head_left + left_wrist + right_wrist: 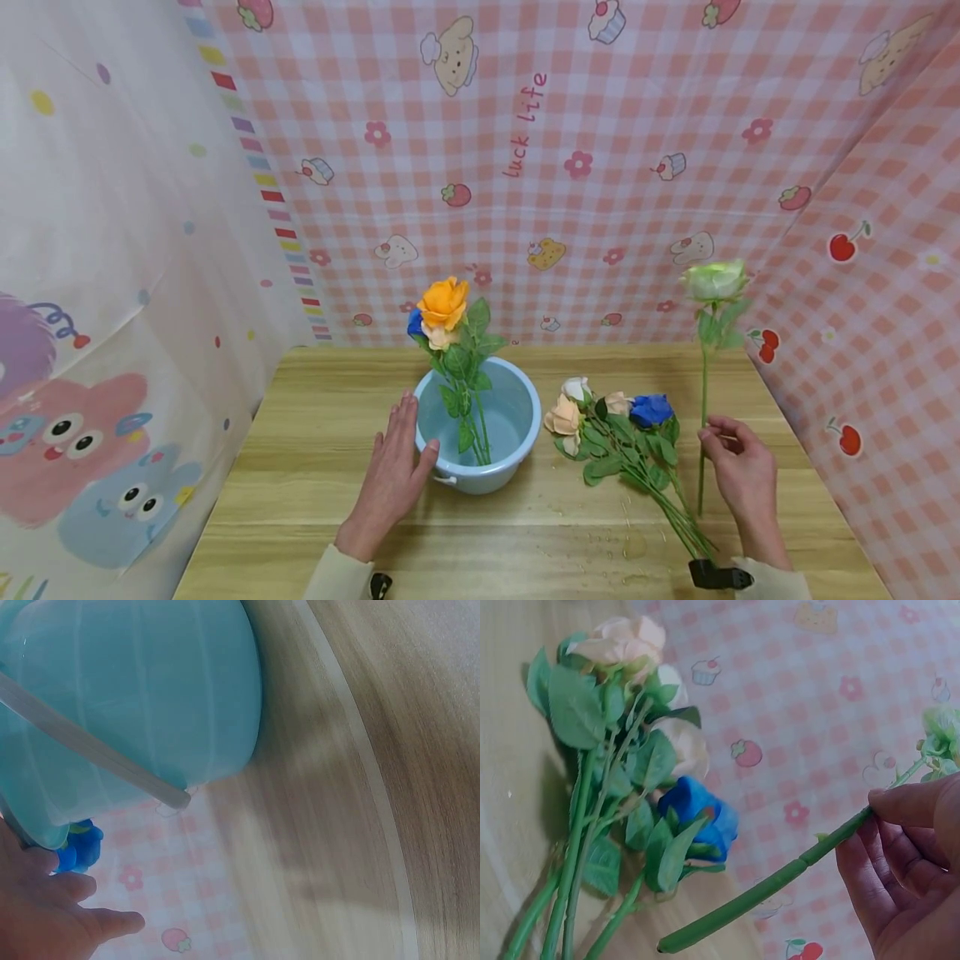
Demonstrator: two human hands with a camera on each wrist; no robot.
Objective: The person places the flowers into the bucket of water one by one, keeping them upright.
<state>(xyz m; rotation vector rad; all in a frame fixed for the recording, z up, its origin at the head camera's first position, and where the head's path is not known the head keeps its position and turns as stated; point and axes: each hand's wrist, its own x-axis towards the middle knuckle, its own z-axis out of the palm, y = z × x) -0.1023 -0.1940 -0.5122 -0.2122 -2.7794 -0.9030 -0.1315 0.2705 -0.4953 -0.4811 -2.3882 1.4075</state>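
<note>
A pale green and white rose (716, 282) stands upright in my right hand (746, 479), its stem (742, 904) pinched between thumb and fingers. My left hand (392, 462) rests against the left rim of a light blue bucket (531, 417), fingers straight. Inside the bucket lean an orange rose (444, 303), a peach one (440, 337) and a blue one (414, 322), with leafy stems. On the table right of the bucket lies a bunch of roses: a blue rose (651, 410), peach roses (562, 415) and a white one (576, 387), stems toward me.
Water drops (633, 546) lie on the wooden table (292, 467) before the bunch. A pink checked cloth (525, 208) hangs behind and at the right; a white printed cloth (150, 250) hangs at the left. The bucket's handle (97, 746) hangs on its near side.
</note>
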